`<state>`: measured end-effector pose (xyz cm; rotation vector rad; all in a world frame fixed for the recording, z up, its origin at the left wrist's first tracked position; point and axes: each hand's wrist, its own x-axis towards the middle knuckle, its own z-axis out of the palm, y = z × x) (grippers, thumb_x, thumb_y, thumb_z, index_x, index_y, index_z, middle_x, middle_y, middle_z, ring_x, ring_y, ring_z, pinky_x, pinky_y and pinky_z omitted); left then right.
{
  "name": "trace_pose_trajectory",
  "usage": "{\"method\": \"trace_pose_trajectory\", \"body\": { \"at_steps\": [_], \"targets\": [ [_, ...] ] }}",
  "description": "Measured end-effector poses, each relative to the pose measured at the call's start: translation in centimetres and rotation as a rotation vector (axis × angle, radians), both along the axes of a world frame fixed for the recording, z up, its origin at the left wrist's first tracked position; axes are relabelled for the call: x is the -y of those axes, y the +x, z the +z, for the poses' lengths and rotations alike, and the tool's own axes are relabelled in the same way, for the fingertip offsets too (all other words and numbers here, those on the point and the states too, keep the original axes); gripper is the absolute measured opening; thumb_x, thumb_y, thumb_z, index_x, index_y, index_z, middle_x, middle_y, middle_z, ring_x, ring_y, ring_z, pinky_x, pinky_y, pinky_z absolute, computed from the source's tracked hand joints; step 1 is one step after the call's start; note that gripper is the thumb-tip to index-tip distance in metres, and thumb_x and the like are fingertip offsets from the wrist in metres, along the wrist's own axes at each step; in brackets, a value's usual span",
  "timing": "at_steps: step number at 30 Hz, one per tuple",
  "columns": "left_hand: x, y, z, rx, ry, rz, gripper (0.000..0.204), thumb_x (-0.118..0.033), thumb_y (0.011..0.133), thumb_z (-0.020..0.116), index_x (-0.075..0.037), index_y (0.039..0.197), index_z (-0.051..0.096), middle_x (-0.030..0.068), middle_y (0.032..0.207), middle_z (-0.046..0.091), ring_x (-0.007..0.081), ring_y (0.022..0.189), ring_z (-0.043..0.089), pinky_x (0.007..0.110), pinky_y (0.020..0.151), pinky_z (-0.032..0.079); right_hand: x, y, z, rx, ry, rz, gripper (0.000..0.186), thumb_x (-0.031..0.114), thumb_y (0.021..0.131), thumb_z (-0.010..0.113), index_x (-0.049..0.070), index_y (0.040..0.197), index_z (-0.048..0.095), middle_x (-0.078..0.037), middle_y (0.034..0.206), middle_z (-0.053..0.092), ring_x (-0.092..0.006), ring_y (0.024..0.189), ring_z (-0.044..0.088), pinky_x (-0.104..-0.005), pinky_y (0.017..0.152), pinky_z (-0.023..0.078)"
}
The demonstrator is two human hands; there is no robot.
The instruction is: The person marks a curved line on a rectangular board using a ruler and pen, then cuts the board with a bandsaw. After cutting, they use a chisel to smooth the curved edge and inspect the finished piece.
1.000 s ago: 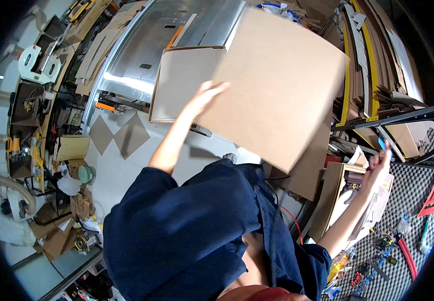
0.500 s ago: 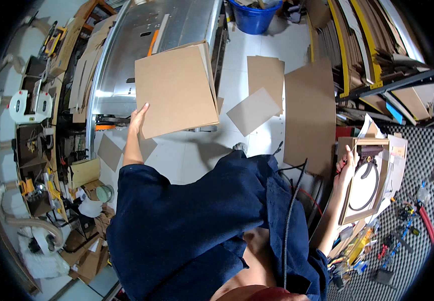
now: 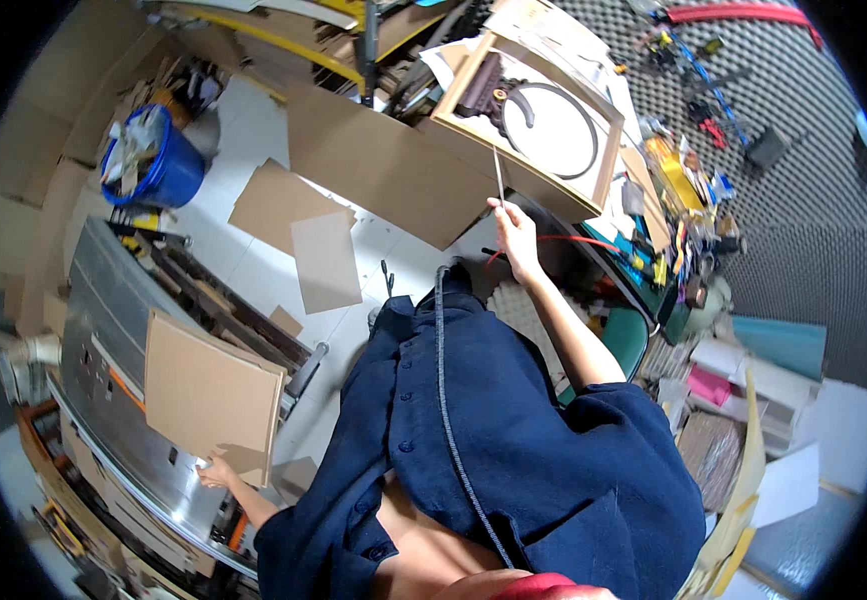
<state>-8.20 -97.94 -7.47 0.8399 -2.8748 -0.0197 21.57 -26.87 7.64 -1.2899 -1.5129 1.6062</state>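
Note:
My left hand [image 3: 215,470] is at the lower left, fingers apart, at the near edge of a stack of square brown boards [image 3: 208,390]. The boards lie over the metal-topped table [image 3: 103,300], and whether my fingertips still touch them is hard to make out. On the other side, my right hand [image 3: 515,235] pinches a thin, pale stick [image 3: 500,175] pointing up toward a wooden frame [image 3: 608,185]. Inside that frame are a dark ring [image 3: 594,140] and a dark brown carved piece [image 3: 480,88] on a white backing.
Large brown sheets [image 3: 383,160] and a smaller grey sheet [image 3: 326,262] lie on the white floor. A blue bucket [image 3: 168,170] stands at the far left. Tools clutter the bench beside grey foam wall panels [image 3: 753,60]. A dark cord [image 3: 443,370] hangs down my front.
My view has turned right. The boards that my left hand was holding up now rest over the metal table. My right hand has moved away from the frame's side, and the thin stick now shows.

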Motion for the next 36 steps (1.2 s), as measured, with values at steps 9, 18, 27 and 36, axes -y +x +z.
{"method": "trace_pose_trajectory", "body": {
  "at_steps": [9,18,27,36],
  "targets": [
    [-21.1,0.3,0.0,-0.057,0.488,-0.734,0.019,-0.011,0.085,0.056,-0.004,0.102,0.058,0.0159,0.099,0.057,0.0308,0.094,0.055,0.041,0.083,0.045,-2.3,13.7,-6.0,-0.042,0.039,-0.719,0.021,0.016,0.094,0.050,0.009,0.112,0.057,0.005,0.069,0.045,-0.0027,0.052,0.038,-0.0183,0.043,0.032],
    [-58.1,7.1,10.2,0.341,0.998,-1.228,0.020,-0.004,0.090,0.044,-0.001,0.109,0.053,0.0127,0.093,0.061,0.0168,0.086,0.057,0.029,0.077,0.046,-9.6,26.3,-11.8,0.308,-0.080,-0.826,0.020,0.017,0.091,0.052,0.010,0.106,0.062,-0.001,0.068,0.055,-0.0097,0.058,0.051,-0.0259,0.053,0.042],
    [-79.2,16.4,13.9,0.266,0.967,-1.676,0.022,-0.010,0.088,0.057,-0.004,0.109,0.056,0.0044,0.088,0.057,0.0116,0.075,0.052,0.026,0.072,0.045,-22.9,26.2,-15.3,0.383,0.024,-0.495,0.031,0.009,0.083,0.049,0.009,0.113,0.056,-0.019,0.109,0.061,-0.0267,0.098,0.059,-0.0343,0.085,0.044],
    [-85.3,20.1,9.9,0.455,0.852,-1.813,0.019,-0.014,0.091,0.055,-0.001,0.105,0.057,0.0084,0.096,0.057,0.0136,0.078,0.056,0.027,0.068,0.047,-27.0,26.0,-12.7,0.471,0.222,-0.539,0.050,0.013,0.075,0.070,0.001,0.119,0.049,-0.020,0.110,0.057,-0.0317,0.103,0.056,-0.0386,0.087,0.046]
  ]
}}
